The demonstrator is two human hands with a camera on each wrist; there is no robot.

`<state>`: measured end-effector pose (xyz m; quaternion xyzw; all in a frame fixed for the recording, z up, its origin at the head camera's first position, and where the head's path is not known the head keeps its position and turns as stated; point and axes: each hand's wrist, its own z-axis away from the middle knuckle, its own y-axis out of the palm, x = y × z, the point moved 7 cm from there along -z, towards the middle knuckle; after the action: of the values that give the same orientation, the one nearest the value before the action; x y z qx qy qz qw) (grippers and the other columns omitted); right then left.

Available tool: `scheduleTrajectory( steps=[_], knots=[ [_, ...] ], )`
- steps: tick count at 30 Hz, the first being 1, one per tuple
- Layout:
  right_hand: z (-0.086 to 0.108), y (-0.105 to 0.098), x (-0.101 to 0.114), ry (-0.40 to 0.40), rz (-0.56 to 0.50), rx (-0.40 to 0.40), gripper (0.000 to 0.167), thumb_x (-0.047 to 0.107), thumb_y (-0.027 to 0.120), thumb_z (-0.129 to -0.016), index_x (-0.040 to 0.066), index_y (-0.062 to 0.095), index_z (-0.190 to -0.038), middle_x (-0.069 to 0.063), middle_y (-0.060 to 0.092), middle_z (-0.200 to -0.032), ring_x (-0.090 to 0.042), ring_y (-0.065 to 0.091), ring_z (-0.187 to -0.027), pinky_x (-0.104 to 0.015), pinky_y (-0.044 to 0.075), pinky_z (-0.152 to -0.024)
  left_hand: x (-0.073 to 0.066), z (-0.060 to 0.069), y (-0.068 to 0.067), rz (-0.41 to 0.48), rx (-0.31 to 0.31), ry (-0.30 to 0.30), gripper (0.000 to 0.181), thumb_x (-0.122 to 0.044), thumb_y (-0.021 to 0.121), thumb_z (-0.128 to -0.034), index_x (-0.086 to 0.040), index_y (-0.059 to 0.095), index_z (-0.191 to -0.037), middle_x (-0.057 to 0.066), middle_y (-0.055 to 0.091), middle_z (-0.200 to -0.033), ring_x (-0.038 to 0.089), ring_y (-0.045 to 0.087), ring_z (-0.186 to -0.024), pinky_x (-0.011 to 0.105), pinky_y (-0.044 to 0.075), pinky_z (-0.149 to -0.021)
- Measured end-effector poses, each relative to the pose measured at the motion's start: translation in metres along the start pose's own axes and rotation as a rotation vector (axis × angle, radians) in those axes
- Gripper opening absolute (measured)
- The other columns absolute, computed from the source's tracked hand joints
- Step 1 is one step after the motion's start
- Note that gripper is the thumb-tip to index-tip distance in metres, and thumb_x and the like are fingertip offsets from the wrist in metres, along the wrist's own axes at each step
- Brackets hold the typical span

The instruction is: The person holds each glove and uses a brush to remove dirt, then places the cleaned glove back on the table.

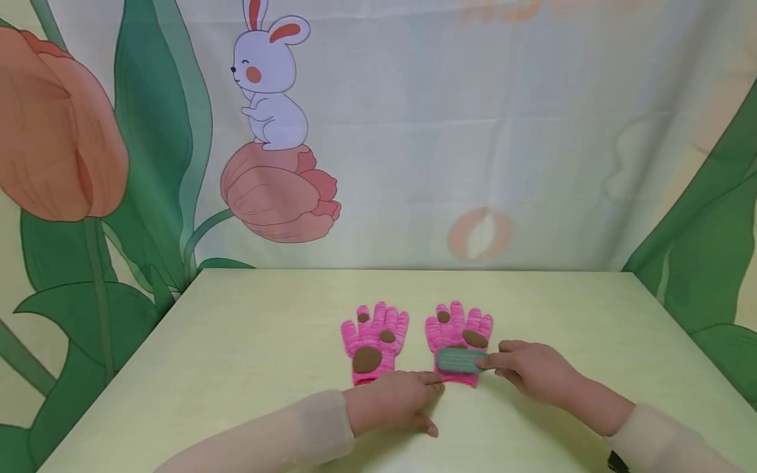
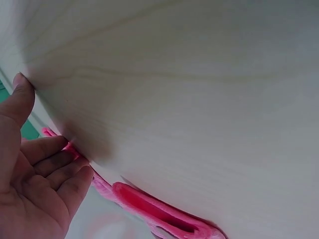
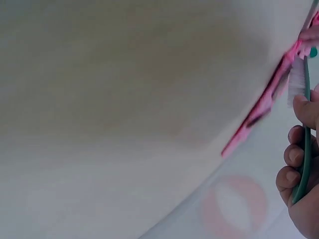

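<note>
Two pink gloves with brown patches lie flat side by side on the table. My right hand [image 1: 535,369] grips a green brush [image 1: 460,360] over the lower palm of the right-hand glove [image 1: 455,328]. In the right wrist view, fingers curl round the handle of the brush [image 3: 305,164], whose pale bristles face the glove [image 3: 271,94]. My left hand [image 1: 395,401] rests with fairly straight fingers at that glove's cuff; its fingertips touch the edge. Beside it is the left-hand glove [image 1: 378,335], its cuff opening [image 2: 154,206] visible in the left wrist view.
The pale wood-grain table [image 1: 266,328] reaches back to a printed curtain [image 1: 414,131] with a rabbit and tulips. A small dark object [image 1: 618,462] shows by the right sleeve at the lower edge.
</note>
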<state>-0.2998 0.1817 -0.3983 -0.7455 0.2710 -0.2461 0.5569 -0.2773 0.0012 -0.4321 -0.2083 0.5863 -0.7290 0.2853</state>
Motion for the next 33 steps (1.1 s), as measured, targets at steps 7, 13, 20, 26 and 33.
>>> scheduleTrajectory(
  steps=[7, 13, 20, 26, 33],
  knots=[
    [0.000, -0.014, -0.009, 0.013, 0.046, -0.070, 0.032, 0.007, 0.080, -0.085, 0.020, 0.078, -0.114, 0.009, 0.046, -0.071, 0.002, 0.027, -0.061, -0.014, 0.028, -0.055, -0.002, -0.001, -0.002, -0.002, -0.012, 0.011, 0.074, -0.056, 0.066, -0.0932, -0.013, 0.050, -0.152, 0.000, 0.046, -0.161, 0.015, 0.048, -0.147, 0.025, 0.044, -0.117],
    [-0.003, -0.007, 0.003, -0.043, -0.013, -0.034, 0.033, 0.005, 0.080, -0.085, 0.020, 0.080, -0.114, 0.009, 0.044, -0.070, 0.004, 0.025, -0.062, -0.013, 0.025, -0.055, -0.001, 0.000, 0.000, -0.017, -0.011, 0.012, 0.074, -0.055, 0.067, -0.0927, -0.012, 0.051, -0.151, 0.000, 0.048, -0.160, 0.014, 0.051, -0.145, 0.024, 0.046, -0.116],
    [-0.002, -0.014, -0.006, 0.028, -0.017, -0.036, 0.037, 0.003, 0.081, -0.083, 0.018, 0.080, -0.116, 0.009, 0.041, -0.068, 0.003, 0.025, -0.062, -0.014, 0.025, -0.055, 0.000, 0.002, 0.001, -0.011, -0.009, 0.025, 0.074, -0.055, 0.066, -0.0935, -0.013, 0.050, -0.152, 0.000, 0.046, -0.161, 0.014, 0.049, -0.147, 0.024, 0.046, -0.116],
    [-0.001, -0.006, 0.001, -0.028, -0.043, -0.020, 0.037, 0.002, 0.079, -0.084, 0.019, 0.080, -0.116, 0.010, 0.043, -0.069, 0.005, 0.024, -0.062, -0.012, 0.025, -0.055, 0.000, 0.000, 0.001, -0.009, -0.010, 0.026, 0.074, -0.055, 0.066, -0.0931, -0.013, 0.051, -0.151, 0.000, 0.048, -0.161, 0.014, 0.049, -0.147, 0.024, 0.046, -0.115],
    [-0.003, -0.018, -0.006, 0.029, 0.002, -0.059, 0.038, 0.001, 0.080, -0.083, 0.019, 0.080, -0.116, 0.009, 0.039, -0.067, 0.002, 0.021, -0.062, -0.015, 0.022, -0.056, 0.002, 0.001, 0.002, 0.001, 0.001, 0.001, 0.074, -0.056, 0.067, -0.0923, -0.014, 0.051, -0.151, -0.001, 0.047, -0.161, 0.014, 0.050, -0.146, 0.025, 0.046, -0.115]
  ],
)
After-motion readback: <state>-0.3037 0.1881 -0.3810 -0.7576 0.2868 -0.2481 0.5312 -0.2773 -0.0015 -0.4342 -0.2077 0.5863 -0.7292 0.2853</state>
